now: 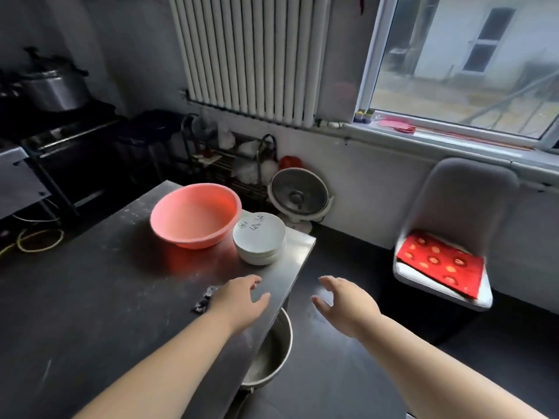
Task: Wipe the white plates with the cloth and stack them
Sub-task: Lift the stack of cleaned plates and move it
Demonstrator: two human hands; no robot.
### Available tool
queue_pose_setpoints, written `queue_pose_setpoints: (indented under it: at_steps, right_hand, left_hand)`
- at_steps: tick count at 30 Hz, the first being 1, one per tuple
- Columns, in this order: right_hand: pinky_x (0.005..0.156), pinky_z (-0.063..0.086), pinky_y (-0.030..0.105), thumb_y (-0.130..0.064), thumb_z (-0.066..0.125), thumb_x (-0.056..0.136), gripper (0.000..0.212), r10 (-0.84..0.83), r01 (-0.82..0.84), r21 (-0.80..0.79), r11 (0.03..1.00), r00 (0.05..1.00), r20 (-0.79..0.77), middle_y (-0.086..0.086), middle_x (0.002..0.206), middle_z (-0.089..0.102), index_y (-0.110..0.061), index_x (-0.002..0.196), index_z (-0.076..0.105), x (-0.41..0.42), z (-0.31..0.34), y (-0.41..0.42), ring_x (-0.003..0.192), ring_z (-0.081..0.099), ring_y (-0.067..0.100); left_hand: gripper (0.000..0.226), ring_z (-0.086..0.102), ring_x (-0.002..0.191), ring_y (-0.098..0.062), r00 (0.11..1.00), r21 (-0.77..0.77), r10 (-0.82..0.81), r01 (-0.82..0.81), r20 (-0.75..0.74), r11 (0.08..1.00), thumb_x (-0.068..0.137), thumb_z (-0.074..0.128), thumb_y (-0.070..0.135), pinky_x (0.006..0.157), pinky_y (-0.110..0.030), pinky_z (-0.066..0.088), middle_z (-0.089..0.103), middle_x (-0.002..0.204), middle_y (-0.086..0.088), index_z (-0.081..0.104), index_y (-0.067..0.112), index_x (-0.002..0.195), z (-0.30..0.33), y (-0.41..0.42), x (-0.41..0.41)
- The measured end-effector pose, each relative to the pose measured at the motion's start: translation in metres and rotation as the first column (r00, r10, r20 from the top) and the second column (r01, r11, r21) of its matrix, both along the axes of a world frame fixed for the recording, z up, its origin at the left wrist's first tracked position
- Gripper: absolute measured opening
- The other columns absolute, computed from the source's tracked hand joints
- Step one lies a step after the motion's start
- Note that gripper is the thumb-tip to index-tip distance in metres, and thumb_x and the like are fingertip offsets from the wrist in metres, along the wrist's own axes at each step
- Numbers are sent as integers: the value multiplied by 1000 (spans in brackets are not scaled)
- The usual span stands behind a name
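We reach both bare arms forward over the near corner of the steel table [90,297]. Our left hand [239,300] hovers above the table's right edge with its fingers loosely spread and its thumb apart, holding nothing; we cannot tell whether the palm touches the surface. Our right hand [341,303] hangs past the table's edge, over the dark floor [332,373], its fingers relaxed and gently curved, thumb opened outward, also holding nothing. The stack of white plates [259,238] sits at the far right corner of the table, well ahead of both hands, with dark handwriting on the top plate. Just beside the stack, on its left and touching or nearly touching it, stands a pink plastic basin [195,217]. A small dark patterned item [204,300] lies on the table just left of our left hand, partly hidden by it; it may be the cloth, but we cannot tell. Below the table's edge, between our forearms, a metal bowl [272,355] shows in part. Beyond the table, a round fan [299,196] leans against the wall, and a wire rack [230,164] stands beside it under a white radiator [251,55]. To the right, a grey chair [459,207] with a red cushion [438,263] stands beneath the window [469,62]. A large metal pot [54,90] rests on the stove at far left.
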State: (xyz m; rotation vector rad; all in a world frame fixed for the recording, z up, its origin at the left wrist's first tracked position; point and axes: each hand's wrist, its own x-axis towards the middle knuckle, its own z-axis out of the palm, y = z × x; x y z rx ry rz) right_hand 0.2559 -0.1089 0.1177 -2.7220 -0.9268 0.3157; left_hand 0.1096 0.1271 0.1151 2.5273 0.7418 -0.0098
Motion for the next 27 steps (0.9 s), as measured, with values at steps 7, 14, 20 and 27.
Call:
queue_pose_setpoints:
  at_steps: [7,14,20,27]
  right_hand:
    - [98,53,33,-69,48,97,60,195,-193,49,980,981,-21,-16,142,59,-41,150,46,112,-24,92,127,59,10]
    - [91,55,35,-68,46,98,61,444,-443,19,896,896,-27,-14,139,58,-39,151,41,222,-32,170,126,60,13]
    - [84,57,39,-68,45,96,60,596,-597,8,802,799,-77,-11,131,58,-38,147,39,271,-48,221,110,64,17]
    - [86,58,41,-59,46,98,64,665,-671,24,741,729,-162,-12,146,50,-41,155,23,296,-85,247,117,63,17]
  left_hand:
    - [56,60,127,-15,981,136,183,-190,62,972,94,52,63,101,-33,50,64,139,13,59,33,141,-16,51,66]
    - [71,49,141,-23,852,-15,522,-523,-33,852,95,53,62,108,-43,47,43,161,7,38,32,157,-43,78,120]
    - [85,42,148,-25,708,-257,699,-697,-101,669,90,59,63,116,-44,41,31,167,3,19,42,162,-72,73,139]
    - [79,53,136,-14,657,-402,746,-716,-110,571,82,57,70,106,-38,49,48,156,17,18,66,150,-102,62,139]
